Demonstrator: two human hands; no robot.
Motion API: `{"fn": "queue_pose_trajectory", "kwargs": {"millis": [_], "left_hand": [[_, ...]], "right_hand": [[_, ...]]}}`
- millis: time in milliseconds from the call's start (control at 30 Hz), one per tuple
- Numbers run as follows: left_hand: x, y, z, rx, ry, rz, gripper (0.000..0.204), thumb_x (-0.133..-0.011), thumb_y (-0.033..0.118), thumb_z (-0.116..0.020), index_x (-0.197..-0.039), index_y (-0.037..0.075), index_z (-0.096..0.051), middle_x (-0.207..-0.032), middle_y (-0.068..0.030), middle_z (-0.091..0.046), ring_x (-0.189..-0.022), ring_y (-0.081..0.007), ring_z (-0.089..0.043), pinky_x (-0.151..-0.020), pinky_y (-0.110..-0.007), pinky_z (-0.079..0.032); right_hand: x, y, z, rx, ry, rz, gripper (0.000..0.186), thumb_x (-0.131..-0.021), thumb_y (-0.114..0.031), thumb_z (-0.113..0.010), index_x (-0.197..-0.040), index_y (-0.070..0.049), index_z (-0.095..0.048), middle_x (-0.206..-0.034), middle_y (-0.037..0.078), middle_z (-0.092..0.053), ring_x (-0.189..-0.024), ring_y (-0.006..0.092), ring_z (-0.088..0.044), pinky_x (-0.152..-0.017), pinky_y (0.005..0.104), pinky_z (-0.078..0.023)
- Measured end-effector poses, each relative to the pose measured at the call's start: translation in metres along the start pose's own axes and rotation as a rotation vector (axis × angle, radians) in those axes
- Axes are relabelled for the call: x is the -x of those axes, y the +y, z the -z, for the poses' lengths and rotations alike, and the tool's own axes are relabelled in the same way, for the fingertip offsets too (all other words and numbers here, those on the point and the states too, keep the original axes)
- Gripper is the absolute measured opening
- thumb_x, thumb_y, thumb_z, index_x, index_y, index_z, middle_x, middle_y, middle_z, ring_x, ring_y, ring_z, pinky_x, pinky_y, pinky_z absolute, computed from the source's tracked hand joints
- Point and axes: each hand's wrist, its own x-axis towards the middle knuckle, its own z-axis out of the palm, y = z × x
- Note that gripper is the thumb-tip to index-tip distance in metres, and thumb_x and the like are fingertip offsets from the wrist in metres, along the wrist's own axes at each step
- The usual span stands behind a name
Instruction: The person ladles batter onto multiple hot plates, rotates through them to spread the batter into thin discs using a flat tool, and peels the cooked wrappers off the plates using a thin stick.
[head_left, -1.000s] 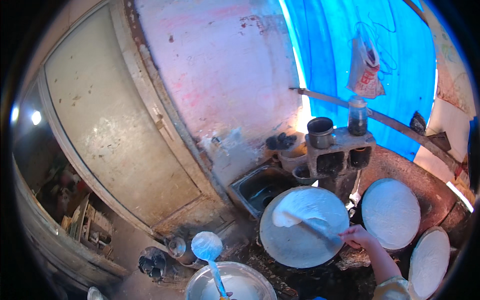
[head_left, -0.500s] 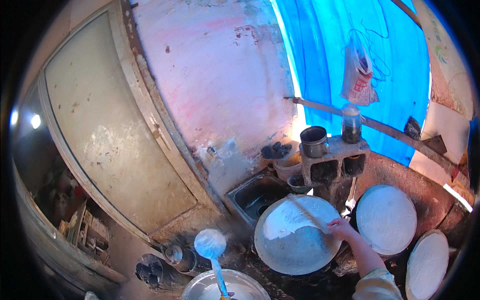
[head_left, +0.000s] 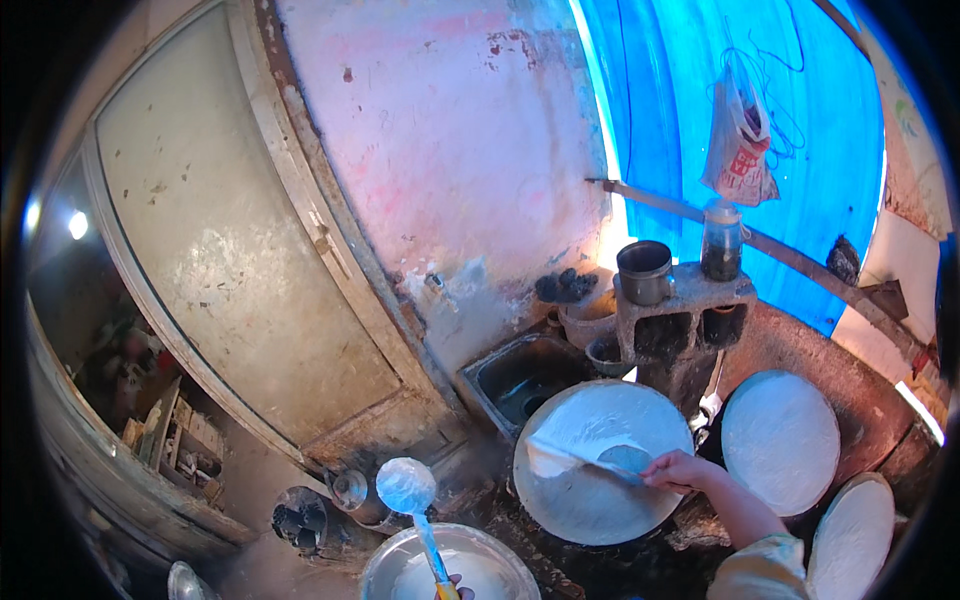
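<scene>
Right hand (head_left: 678, 468) in a closed grip on a flat spreader (head_left: 585, 457), blade laid across wet white batter on the round griddle (head_left: 600, 462) at centre. Left hand (head_left: 452, 585) barely visible at the lower edge, fingers wrapped round the blue handle of a ladle (head_left: 406, 487), its bowl raised above the metal batter bowl (head_left: 450, 565). Two finished white flatbread rounds (head_left: 780, 441) lying to the right of the griddle. Behind it, a concrete block (head_left: 683, 300) carrying a dark tin cup (head_left: 644, 271) and a jar (head_left: 722, 240). Small square sink (head_left: 520, 375) just left of the block, against a stained pink wall (head_left: 450, 150).
</scene>
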Motion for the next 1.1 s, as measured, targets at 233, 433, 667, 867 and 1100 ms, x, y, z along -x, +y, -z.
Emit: {"fn": "queue_pose_trajectory", "kwargs": {"millis": [233, 433, 667, 867, 1100], "left_hand": [[0.01, -0.002, -0.009, -0.057, -0.027, -0.116, 0.039, -0.09, 0.011, -0.048, -0.127, 0.008, -0.038, -0.076, 0.0017, -0.04, -0.047, -0.0033, -0.035, -0.033, -0.015, -0.029], [0.006, -0.015, -0.02, -0.116, 0.063, -0.109, 0.04, -0.085, 0.009, -0.053, -0.123, 0.007, -0.039, -0.074, 0.0006, -0.042, -0.045, -0.0043, -0.037, -0.033, -0.016, -0.03], [0.001, -0.021, -0.012, -0.281, 0.151, -0.111, 0.041, -0.086, 0.01, -0.055, -0.122, 0.007, -0.037, -0.07, 0.0005, -0.04, -0.043, -0.0046, -0.036, -0.033, -0.016, -0.029], [-0.009, -0.033, -0.025, -0.09, 0.04, -0.022, 0.038, -0.087, 0.008, -0.05, -0.123, 0.006, -0.038, -0.071, 0.0011, -0.04, -0.044, -0.0038, -0.035, -0.033, -0.015, -0.028], [0.011, -0.021, -0.01, -0.07, -0.092, 0.028, 0.034, -0.092, 0.01, -0.042, -0.126, 0.01, -0.042, -0.066, 0.0038, -0.036, -0.043, -0.0025, -0.032, -0.034, -0.015, -0.026]], "right_hand": [[-0.001, 0.002, 0.038, 0.0, -0.014, 0.035, 0.016, -0.077, -0.014, -0.07, -0.092, -0.009, -0.067, -0.056, -0.004, -0.05, -0.039, 0.005, -0.038, -0.035, 0.0191, -0.025], [-0.003, 0.002, 0.008, 0.136, -0.195, -0.048, 0.026, -0.076, -0.017, -0.072, -0.099, -0.008, -0.067, -0.06, -0.001, -0.055, -0.04, 0.005, -0.04, -0.035, 0.0211, -0.028], [-0.014, -0.008, 0.066, 0.105, -0.02, 0.049, 0.029, -0.076, -0.018, -0.072, -0.103, -0.009, -0.066, -0.058, -0.001, -0.053, -0.04, 0.0048, -0.04, -0.035, 0.0214, -0.026], [-0.044, -0.002, 0.005, 0.165, -0.129, 0.022, 0.027, -0.075, -0.017, -0.073, -0.099, -0.007, -0.067, -0.059, -0.001, -0.054, -0.04, 0.0059, -0.039, -0.035, 0.0225, -0.027], [0.069, 0.035, 0.048, -0.044, -0.084, -0.056, 0.023, -0.074, -0.007, -0.072, -0.096, -0.003, -0.067, -0.062, 0.0, -0.058, -0.043, 0.004, -0.043, -0.037, 0.0184, -0.03]]}}
